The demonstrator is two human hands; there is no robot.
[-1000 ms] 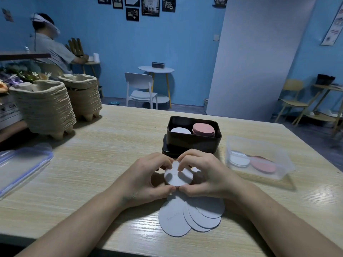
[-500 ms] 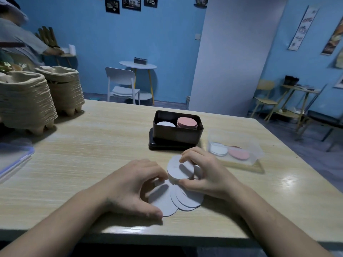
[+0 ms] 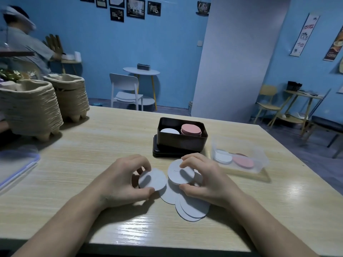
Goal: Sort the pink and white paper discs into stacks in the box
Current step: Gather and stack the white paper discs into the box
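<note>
- Sorting stands part done: the black box [image 3: 181, 140], near the middle of the table [image 3: 83, 160], holds a pink stack [image 3: 191, 129] on its right side and a lower white stack [image 3: 169, 131] on its left.
- The left hand [image 3: 124, 179] pinches a single white disc [image 3: 153, 179] between thumb and curled fingers, just above the table.
- The right hand [image 3: 209, 179] grips a small bundle of white discs [image 3: 180, 172] by the edges, fingers on top and thumb below.
- Loose white discs [image 3: 194, 207] lie fanned and overlapping on the table under and between the hands. None of them is in the box, and no pink disc shows among them.
- Judgement: the white stack is the one left to finish. The held and fanned discs need gathering and setting on the left side of the box.
- A clear tub [image 3: 258, 154] sits just right of the box with white and pink discs inside. Whether these belong to the job cannot be told.
- Stacks of pulp trays [image 3: 29, 110] and a clear lid [image 3: 16, 164] occupy the left of the table, well apart from the work.
- Another person [image 3: 22, 39] is at the back left of the room.
- Nothing lies between the hands and the box. The likely fault is thin discs slipping or fanning in the grip.
</note>
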